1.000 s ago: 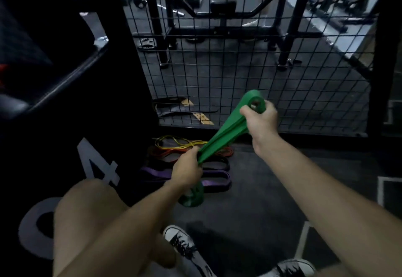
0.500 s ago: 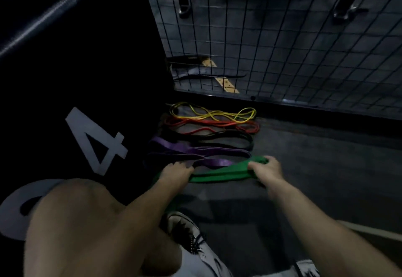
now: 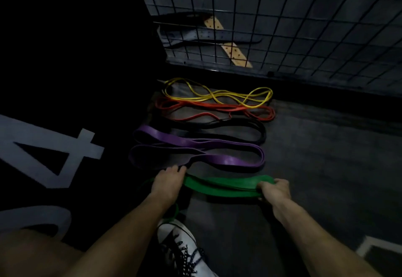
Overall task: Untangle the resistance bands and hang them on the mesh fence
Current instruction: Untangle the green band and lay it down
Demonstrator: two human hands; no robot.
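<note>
Green band point(image 3: 219, 186) lies flat on the floor point(image 3: 326, 178), nearest of a row: purple point(image 3: 195, 150), black point(image 3: 250, 132), red point(image 3: 217, 108), yellow point(image 3: 217, 94), toward the mesh fence point(image 3: 282, 26). Left hand point(image 3: 168, 182) presses its left end, fingers extended; right hand point(image 3: 275, 190) curls closed around its right end.

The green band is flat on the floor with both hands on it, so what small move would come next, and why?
Probably letting go. The green band lies straight beside the purple band, in line with the others; the right hand pinches one end, the left hand presses the other.
</note>
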